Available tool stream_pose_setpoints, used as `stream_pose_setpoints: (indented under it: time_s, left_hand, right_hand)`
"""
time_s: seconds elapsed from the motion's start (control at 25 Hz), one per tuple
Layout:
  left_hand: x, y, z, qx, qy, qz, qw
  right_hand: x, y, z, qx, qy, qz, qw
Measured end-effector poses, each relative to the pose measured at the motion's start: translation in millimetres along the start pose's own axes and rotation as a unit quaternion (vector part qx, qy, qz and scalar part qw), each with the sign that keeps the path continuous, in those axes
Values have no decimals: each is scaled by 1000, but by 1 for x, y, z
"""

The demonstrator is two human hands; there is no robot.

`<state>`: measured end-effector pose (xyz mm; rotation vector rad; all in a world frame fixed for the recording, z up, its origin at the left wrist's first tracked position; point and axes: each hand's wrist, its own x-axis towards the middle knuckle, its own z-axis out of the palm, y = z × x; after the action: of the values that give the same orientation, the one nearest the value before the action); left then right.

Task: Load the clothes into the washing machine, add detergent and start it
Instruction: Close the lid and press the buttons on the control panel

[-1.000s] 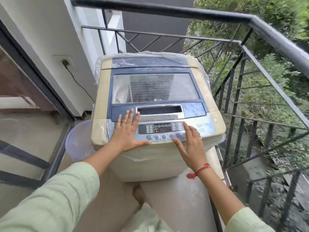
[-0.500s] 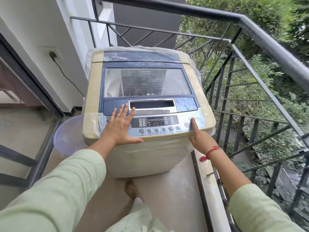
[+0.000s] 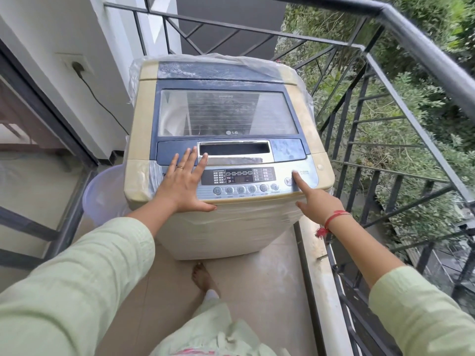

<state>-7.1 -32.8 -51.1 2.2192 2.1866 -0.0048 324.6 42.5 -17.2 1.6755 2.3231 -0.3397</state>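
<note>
A beige and blue top-loading washing machine (image 3: 298,98), wrapped in clear plastic, stands on a balcony with its glass lid (image 3: 223,116) closed. My left hand (image 3: 183,186) rests flat, fingers spread, on the left end of the control panel (image 3: 239,177). My right hand (image 3: 316,201) points its straight index finger onto the power button area (image 3: 295,173) at the panel's right end, beside the round start button (image 3: 288,181). No clothes or detergent show in view.
A pale lavender tub (image 3: 102,194) sits on the floor left of the machine. A black metal railing (image 3: 411,34) runs along the right and back. A cord hangs from a wall socket (image 3: 77,66). My bare foot (image 3: 203,276) stands just before the machine.
My right hand slid from the middle buttons to the right end of the panel and now points one finger at the power button. My left hand stayed flat in place.
</note>
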Motion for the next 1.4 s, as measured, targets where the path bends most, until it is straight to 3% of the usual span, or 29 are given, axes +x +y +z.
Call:
stream_pose_setpoints:
  time_s: [0.36, 0.6, 0.84, 1.4]
  left_hand:
    - [-2, 1, -1, 5, 3, -6, 1000]
    - [-2, 1, -1, 6, 3, 0, 1000]
    - [-2, 1, -1, 12, 5, -2, 1000]
    - [-2, 2, 0, 2, 19, -7, 1000]
  right_hand:
    - [-2, -9, 3, 75, -49, -10, 996]
    - [-29, -49, 7, 121, 3, -38, 992]
    - [-55, -138, 24, 8, -26, -137, 990]
    - [-50, -177, 21, -12, -6, -113, 994]
